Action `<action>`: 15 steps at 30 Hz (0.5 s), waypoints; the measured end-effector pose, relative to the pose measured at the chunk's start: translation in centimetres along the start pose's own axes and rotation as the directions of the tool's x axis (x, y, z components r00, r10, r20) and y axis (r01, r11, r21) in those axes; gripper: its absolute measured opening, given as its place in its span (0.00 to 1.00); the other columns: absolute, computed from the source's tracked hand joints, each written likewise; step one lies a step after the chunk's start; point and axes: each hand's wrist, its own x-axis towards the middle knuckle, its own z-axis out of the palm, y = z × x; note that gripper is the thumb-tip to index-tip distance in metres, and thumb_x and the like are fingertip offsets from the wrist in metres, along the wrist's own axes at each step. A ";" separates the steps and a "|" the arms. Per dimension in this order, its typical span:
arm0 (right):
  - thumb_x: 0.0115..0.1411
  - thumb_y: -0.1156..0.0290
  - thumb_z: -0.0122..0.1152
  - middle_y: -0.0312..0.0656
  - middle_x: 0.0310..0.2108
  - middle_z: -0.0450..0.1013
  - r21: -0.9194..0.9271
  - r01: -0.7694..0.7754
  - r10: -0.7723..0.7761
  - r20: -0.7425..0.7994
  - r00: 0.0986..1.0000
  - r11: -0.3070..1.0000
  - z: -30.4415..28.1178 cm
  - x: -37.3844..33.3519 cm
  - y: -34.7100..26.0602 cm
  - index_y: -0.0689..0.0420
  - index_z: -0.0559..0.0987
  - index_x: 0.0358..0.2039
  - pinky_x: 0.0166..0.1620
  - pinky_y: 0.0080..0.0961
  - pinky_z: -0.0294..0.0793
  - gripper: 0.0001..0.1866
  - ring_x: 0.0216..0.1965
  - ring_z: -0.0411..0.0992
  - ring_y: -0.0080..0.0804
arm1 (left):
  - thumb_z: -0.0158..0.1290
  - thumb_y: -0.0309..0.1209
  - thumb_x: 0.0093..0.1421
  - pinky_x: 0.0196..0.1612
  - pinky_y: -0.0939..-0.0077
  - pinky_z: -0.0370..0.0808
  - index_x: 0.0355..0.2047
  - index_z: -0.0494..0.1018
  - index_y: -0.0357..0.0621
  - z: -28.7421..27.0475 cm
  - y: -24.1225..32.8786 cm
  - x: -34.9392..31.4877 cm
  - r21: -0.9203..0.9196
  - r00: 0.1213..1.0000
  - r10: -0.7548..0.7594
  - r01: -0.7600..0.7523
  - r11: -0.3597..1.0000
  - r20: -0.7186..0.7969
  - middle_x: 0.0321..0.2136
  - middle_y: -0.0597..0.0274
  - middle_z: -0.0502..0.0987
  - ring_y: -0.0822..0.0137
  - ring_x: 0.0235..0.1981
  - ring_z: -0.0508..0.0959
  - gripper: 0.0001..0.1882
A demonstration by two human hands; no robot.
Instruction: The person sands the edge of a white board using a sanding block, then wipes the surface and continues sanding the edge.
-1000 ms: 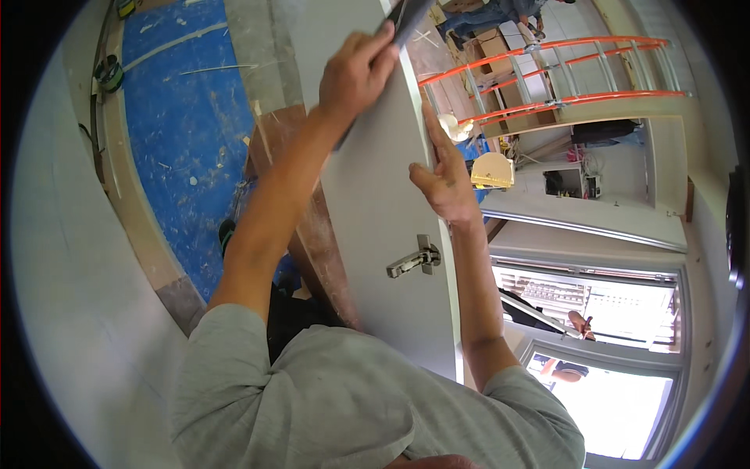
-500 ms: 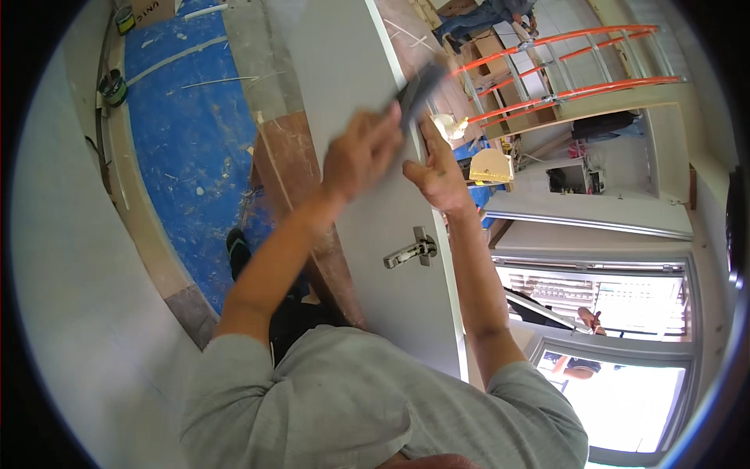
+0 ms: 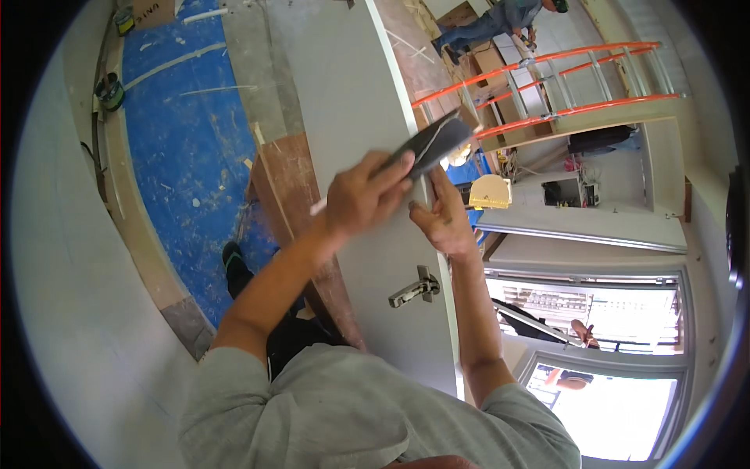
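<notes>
A grey cabinet door [image 3: 351,102] with a pale edge lies stretched out in front of me. A metal hinge [image 3: 416,288] is fixed near its right edge, close to me. My left hand [image 3: 363,195] is closed on a dark, flat sheet [image 3: 431,146], perhaps sandpaper, that sticks out over the door's right edge; a thin light line runs along it. A short white tip shows behind that hand, and I cannot tell what it belongs to. My right hand [image 3: 447,223] grips the door's right edge between thumb and fingers, just nearer than the sheet.
Blue floor covering [image 3: 176,148], dusty and littered with scraps, lies at left beside brown boards [image 3: 285,168]. An orange ladder [image 3: 547,117] leans at far right. Beyond it another person [image 3: 492,23] works. Tubs [image 3: 109,91] stand by the left wall; windows [image 3: 601,410] are at right.
The door and its hinge have shifted toward me. My left hand and the dark sheet have come nearer, the sheet now tilted lower to the right. My right hand moved nearer with the door.
</notes>
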 end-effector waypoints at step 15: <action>0.53 0.83 0.53 0.61 0.77 0.53 0.054 -0.046 0.049 -0.059 0.997 0.997 0.1 0.3 -0.3 0.72 0.48 0.78 0.77 0.33 0.47 0.51 0.79 0.51 0.43 | 0.63 0.33 0.68 0.32 0.62 0.79 0.61 0.80 0.52 1.0 -6.2 5.6 0.025 0.987 -0.127 0.130 0.991 -0.102 0.34 0.55 0.77 0.55 0.29 0.80 0.21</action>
